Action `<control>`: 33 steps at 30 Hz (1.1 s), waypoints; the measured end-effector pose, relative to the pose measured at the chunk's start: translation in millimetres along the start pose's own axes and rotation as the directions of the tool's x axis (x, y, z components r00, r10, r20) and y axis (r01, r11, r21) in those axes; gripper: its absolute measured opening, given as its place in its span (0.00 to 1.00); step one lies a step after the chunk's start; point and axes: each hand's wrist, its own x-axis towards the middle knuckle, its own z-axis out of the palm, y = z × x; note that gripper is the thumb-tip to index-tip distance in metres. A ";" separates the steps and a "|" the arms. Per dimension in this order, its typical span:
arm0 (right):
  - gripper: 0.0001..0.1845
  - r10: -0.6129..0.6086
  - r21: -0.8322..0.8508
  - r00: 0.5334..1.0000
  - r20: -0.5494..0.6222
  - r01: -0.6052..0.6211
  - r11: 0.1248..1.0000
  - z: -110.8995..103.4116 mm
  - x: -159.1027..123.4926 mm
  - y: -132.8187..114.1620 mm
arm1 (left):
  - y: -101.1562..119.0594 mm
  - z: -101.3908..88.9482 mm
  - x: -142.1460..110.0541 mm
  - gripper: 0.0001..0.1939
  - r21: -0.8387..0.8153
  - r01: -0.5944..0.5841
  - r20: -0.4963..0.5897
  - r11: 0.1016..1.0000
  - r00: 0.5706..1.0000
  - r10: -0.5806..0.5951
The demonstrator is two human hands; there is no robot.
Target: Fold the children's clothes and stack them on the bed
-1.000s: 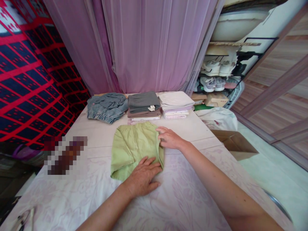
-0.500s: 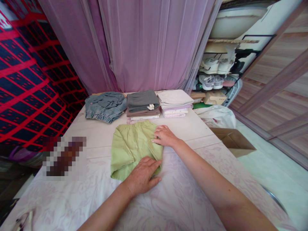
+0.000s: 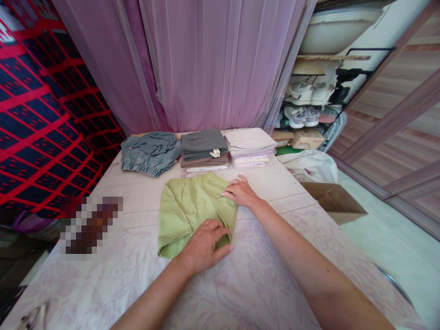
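Where the scene begins at the left, a red-and-navy patterned cloth (image 3: 27, 114) hangs beside the bench (image 3: 103, 284), which is covered with a pale floral sheet. A pixelated patch on the near side hides whatever lies there. Near the far edge rests a denim garment (image 3: 150, 153) with a gathered waistband, loosely laid.

Closer in, the lime-green shorts (image 3: 185, 206) lie flat on the bench, waistband away from the person, a diagonal crease running across the right leg. Just behind them sits a folded stack (image 3: 204, 144), dark grey on top with brown and white beneath.

The left hand (image 3: 208, 245) rests over the lower right leg opening; a second ago its fingers were spread flat, and now they are more bunched and arched, the thumb apart, gripping nothing firmly. The right hand (image 3: 242, 191), which had come inward over the shorts, has slid back to their right edge, so that side now lies slightly farther out, its crease not yet smooth. Its fingertips touch the fabric with one finger raised; whether they pinch it, I cannot tell.

Farther right stand a pale folded stack (image 3: 252, 142), grey sneakers (image 3: 295, 117) on a rack and a brown container (image 3: 347, 216).
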 end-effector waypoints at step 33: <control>0.19 0.663 0.152 0.746 0.060 -0.663 0.733 -2.7 -35.9 -30.1 | -33.4 8.1 58.1 0.31 0.318 0.103 0.092 0.943 0.986 -0.139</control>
